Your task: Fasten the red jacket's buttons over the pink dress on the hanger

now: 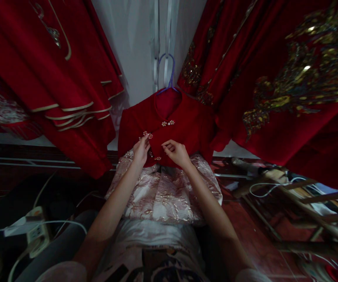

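Observation:
In front of me a red jacket [194, 117] hangs from a blue hanger [171, 72], with a shiny pale brocade skirt [169, 192] below its hem. A pair of beaded flower fasteners [168, 123] sits closed near the collar; more flowers run down the front opening. My left hand [141, 150] is closed, its thumb and fingers pinching a beaded flower button [149, 136] on the jacket's left side. To the right, my right hand [177, 152] is closed in a pinch over the jacket front. Whatever lies between its fingertips is too small to make out.
Red garments with pale trim [77, 105] hang at left, and a red robe with gold sequins [289, 94] hangs at right. A wooden rack [306, 196] stands low on the right. A power strip [38, 231] with cables lies at lower left.

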`<state>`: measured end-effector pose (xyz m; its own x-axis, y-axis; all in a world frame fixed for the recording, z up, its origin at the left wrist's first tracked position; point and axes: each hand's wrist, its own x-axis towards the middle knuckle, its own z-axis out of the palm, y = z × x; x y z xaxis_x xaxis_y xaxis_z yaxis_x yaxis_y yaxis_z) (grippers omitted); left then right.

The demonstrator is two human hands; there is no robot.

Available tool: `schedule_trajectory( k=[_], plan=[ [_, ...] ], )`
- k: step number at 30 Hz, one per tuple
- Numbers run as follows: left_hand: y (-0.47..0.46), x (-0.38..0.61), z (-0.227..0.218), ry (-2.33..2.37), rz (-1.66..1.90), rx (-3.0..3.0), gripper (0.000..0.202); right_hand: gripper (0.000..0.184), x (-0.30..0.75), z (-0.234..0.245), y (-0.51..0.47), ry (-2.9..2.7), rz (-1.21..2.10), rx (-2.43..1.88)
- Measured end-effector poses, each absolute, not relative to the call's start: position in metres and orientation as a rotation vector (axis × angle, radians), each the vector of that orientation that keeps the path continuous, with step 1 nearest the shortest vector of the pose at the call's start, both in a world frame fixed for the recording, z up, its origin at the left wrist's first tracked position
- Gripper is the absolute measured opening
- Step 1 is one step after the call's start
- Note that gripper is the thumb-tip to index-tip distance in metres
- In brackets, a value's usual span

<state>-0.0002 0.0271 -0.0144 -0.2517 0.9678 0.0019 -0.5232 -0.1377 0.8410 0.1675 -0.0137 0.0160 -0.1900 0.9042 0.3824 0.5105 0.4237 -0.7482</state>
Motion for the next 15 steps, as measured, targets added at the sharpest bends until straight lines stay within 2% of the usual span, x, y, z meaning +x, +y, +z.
schedule_trajectory(
  k=[15],
  plan=[
    [0.037, 0.013, -0.016, 1.098, 1.865, 0.672, 0.024, 0.016, 0.169, 0.015, -0.013, -1.844, 0.577, -1.229]
  ],
)
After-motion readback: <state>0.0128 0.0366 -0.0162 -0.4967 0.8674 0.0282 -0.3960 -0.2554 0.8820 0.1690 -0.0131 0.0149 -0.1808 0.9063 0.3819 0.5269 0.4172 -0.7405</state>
